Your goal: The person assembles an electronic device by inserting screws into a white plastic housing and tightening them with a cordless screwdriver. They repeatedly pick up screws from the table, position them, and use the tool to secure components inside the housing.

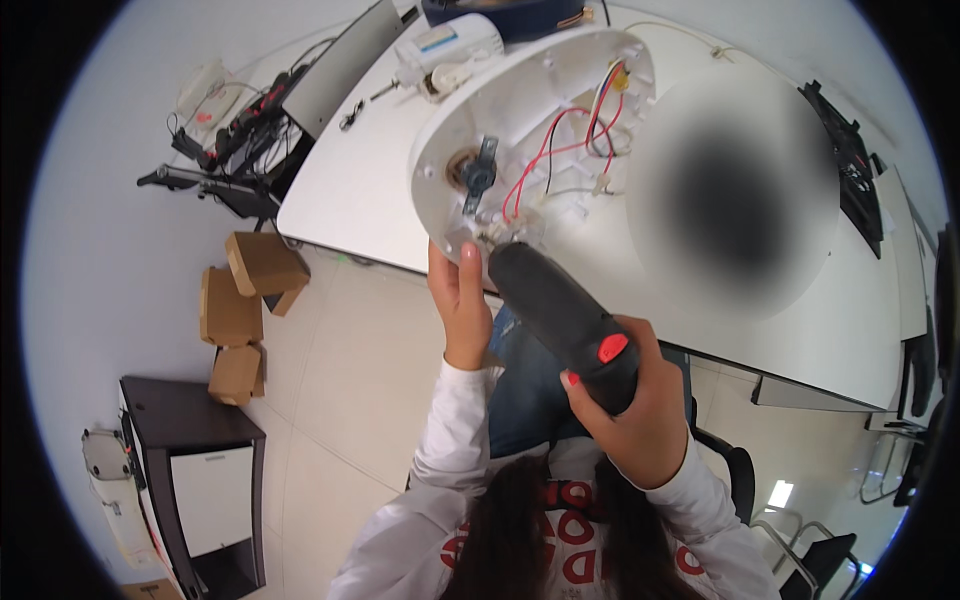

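A white plastic housing (530, 95), an open rounded shell, is tilted up at the table's near edge, its hollow inside facing me. Inside it are red, black and white wires and a dark metal-tabbed part (481, 176). My left hand (463, 305) grips the lower left rim, fingers partly behind the shell. In my right hand (640, 415) is a black electric screwdriver (550, 300) with a red button. Its front end points into the lower left of the housing, beside a small clear part (525, 228). The screwdriver's tip is hidden.
The white table (340, 190) carries a white cylindrical appliance part (455, 45) and a dark blue round object (505, 17) behind the housing. A blurred patch covers the table's right side. Cardboard boxes (230, 308) and a dark cabinet (190, 415) stand at left.
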The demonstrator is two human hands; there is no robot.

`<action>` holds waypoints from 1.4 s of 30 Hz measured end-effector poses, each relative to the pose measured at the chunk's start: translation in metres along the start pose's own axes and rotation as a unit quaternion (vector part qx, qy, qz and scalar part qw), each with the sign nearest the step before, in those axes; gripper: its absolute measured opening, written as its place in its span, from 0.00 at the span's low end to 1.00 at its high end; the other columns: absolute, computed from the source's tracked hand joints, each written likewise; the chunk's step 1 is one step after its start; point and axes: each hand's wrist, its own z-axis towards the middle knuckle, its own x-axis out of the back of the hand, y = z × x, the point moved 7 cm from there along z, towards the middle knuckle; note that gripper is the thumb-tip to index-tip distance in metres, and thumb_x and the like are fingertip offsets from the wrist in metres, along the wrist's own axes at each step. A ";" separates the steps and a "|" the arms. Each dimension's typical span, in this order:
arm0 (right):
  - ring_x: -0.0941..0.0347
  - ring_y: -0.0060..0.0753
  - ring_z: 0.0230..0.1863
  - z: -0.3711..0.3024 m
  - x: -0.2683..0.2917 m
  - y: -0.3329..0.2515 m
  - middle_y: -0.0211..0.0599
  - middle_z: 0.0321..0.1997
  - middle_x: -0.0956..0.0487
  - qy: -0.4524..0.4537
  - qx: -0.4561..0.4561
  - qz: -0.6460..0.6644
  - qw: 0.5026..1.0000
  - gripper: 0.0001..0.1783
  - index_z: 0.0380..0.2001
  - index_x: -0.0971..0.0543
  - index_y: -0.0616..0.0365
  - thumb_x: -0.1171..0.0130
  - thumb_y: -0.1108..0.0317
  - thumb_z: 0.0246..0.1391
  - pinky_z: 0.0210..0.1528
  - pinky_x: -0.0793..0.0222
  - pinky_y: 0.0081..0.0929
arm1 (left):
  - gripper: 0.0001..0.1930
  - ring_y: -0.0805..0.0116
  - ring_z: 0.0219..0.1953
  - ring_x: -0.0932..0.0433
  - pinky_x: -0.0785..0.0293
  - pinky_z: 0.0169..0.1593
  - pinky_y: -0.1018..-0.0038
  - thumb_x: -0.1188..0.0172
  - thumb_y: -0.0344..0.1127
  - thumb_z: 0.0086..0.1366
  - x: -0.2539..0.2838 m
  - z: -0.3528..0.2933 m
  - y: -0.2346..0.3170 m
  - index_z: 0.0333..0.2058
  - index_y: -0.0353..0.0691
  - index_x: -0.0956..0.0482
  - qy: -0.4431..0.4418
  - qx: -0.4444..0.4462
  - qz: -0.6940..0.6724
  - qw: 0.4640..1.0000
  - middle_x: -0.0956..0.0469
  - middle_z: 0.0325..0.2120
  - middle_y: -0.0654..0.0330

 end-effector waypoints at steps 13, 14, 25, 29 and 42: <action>0.25 0.30 0.29 -0.033 0.082 0.032 0.42 0.30 0.26 0.028 -0.110 0.353 0.929 0.23 0.45 0.34 0.67 0.43 0.78 0.42 0.35 0.28 0.24 | 0.19 0.72 0.45 0.32 0.37 0.50 0.75 0.51 0.37 0.64 0.002 0.000 -0.010 0.50 0.32 0.37 0.022 0.000 0.016 1.000 0.31 0.44 0.58; 0.25 0.30 0.28 -0.034 0.087 0.037 0.42 0.30 0.25 0.039 -0.104 0.339 0.934 0.23 0.45 0.33 0.67 0.43 0.77 0.42 0.35 0.28 0.24 | 0.19 0.73 0.45 0.32 0.37 0.50 0.75 0.50 0.38 0.64 0.001 0.001 -0.008 0.49 0.32 0.37 0.032 0.004 0.022 0.999 0.31 0.44 0.58; 0.25 0.32 0.31 -0.041 0.108 0.080 0.38 0.31 0.26 0.127 -0.125 0.277 0.944 0.24 0.46 0.35 0.64 0.42 0.69 0.44 0.31 0.31 0.21 | 0.17 0.76 0.42 0.32 0.37 0.48 0.78 0.49 0.37 0.64 0.001 0.001 -0.003 0.47 0.34 0.35 0.041 -0.008 0.024 0.999 0.30 0.41 0.61; 0.25 0.32 0.33 -0.043 0.110 0.084 0.38 0.32 0.26 0.110 -0.106 0.275 0.949 0.25 0.46 0.35 0.63 0.41 0.64 0.45 0.31 0.32 0.21 | 0.16 0.77 0.40 0.33 0.38 0.46 0.79 0.49 0.36 0.63 -0.001 0.002 -0.003 0.46 0.34 0.34 0.045 -0.008 0.030 0.998 0.29 0.38 0.63; 0.30 0.24 0.31 -0.066 0.175 0.099 0.38 0.33 0.26 0.285 -0.071 0.133 0.947 0.19 0.46 0.35 0.62 0.49 0.64 0.53 0.29 0.35 0.18 | 0.17 0.76 0.41 0.33 0.39 0.47 0.79 0.50 0.38 0.64 -0.005 0.003 0.001 0.47 0.33 0.34 0.038 -0.017 0.037 0.998 0.29 0.40 0.62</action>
